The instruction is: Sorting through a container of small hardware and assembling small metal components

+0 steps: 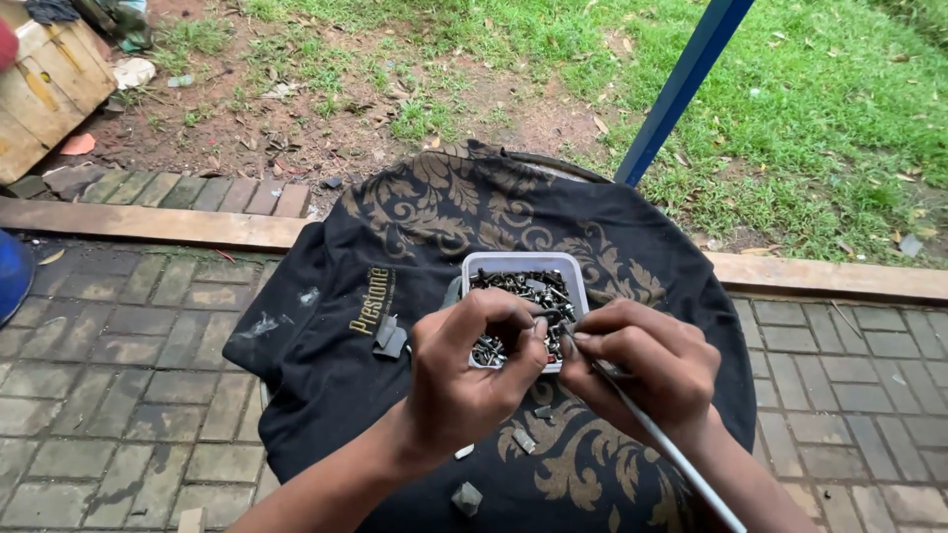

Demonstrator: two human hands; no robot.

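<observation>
My left hand (472, 363) is curled, its thumb and fingers pinching a small dark metal piece just over the near edge of a white rectangular tub (515, 263). The tub holds several dark screws and small metal parts (523, 287). My right hand (647, 363) grips a thin white cable (664, 444) that runs down to the lower right, with its tip meeting the left fingers. Both hands hover above a black cloth with gold floral print (434, 227) draped over a round surface.
Small grey bits (389, 337) lie on the cloth left of the tub, and more (466, 496) near my wrists. A blue pole (681, 84) slants up behind. Grey paving bricks (109, 365) surround; a wooden crate (44, 84) stands far left, grass (820, 109) beyond.
</observation>
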